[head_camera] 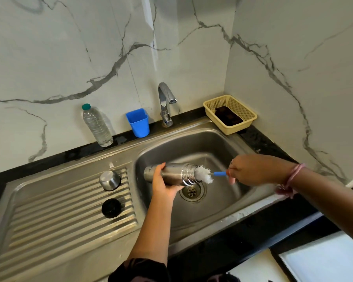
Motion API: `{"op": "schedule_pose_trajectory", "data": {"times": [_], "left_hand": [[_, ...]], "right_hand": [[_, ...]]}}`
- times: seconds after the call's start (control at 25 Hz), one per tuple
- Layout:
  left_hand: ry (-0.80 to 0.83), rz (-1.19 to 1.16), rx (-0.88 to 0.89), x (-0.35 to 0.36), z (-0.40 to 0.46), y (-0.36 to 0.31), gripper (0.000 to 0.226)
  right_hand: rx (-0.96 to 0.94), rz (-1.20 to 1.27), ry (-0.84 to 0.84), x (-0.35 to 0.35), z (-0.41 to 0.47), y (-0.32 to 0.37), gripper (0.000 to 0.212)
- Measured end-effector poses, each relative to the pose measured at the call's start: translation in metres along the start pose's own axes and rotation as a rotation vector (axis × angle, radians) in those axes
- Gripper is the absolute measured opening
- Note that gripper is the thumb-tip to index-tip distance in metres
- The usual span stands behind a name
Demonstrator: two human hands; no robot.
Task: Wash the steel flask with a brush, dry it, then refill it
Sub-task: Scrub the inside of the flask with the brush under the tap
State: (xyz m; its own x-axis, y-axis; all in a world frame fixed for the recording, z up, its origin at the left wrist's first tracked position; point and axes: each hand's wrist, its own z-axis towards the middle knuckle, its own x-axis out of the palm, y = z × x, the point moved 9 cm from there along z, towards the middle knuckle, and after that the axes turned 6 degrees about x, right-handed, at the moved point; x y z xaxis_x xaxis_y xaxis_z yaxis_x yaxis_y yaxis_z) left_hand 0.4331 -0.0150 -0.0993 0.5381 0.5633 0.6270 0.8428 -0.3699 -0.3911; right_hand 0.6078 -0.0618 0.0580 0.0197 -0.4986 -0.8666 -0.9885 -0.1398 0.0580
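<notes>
On the ribbed draining board at the near left, a black stopper [111, 208] lies flat, and just beyond it a steel cup [110, 180] stands upside down, so neither holds anything.

Over the sink [218, 210] basin, above the drain [192, 191], the left hand [165, 185] grips the steel flask [172, 173] from below, fingers curled round its body. The flask lies on its side in the air, base to the left, open threaded mouth to the right. The white bristle head of the brush [204, 175] sits at that mouth, part inside and part out; what else is in the flask cannot be seen. The right hand [251, 169] holds the brush by its blue handle, fingers closed on it, just right of the flask.

Along the back edge of the counter, a clear plastic bottle [97, 126] with a green cap stands upright, filled with clear liquid almost to the neck. Right of it a blue plastic cup [138, 123] stands open; its inside looks bare as far as can be seen. The tap [166, 102] rises behind the basin. In the far right corner a cream plastic basket [247, 120] holds a dark flat object [227, 116] that cannot be identified.
</notes>
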Motion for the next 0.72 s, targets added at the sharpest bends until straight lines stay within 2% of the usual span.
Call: {"op": "schedule_pose_trajectory", "data": {"times": [0.2,0.28,0.44,0.6,0.72], "left_hand": [[-0.003,0.024,0.005,0.013,0.002,0.017,0.063],[-0.019,0.006,0.008,0.014,0.005,0.017,0.060],[-0.012,-0.018,0.009,0.020,0.007,0.020,0.049],[-0.023,-0.052,0.032,0.024,0.011,0.028,0.055],[-0.024,-0.049,0.057,0.023,0.018,0.027,0.056]], "right_hand": [[-0.044,-0.104,-0.140,0.012,0.017,0.020,0.025],[-0.052,-0.065,-0.150,0.009,0.015,0.017,0.024],[0.000,0.121,-0.065,-0.009,0.001,-0.017,0.019],[0.016,0.004,-0.264,-0.011,0.012,-0.009,0.011],[-0.010,-0.043,-0.338,-0.012,0.016,-0.008,0.015]]}}
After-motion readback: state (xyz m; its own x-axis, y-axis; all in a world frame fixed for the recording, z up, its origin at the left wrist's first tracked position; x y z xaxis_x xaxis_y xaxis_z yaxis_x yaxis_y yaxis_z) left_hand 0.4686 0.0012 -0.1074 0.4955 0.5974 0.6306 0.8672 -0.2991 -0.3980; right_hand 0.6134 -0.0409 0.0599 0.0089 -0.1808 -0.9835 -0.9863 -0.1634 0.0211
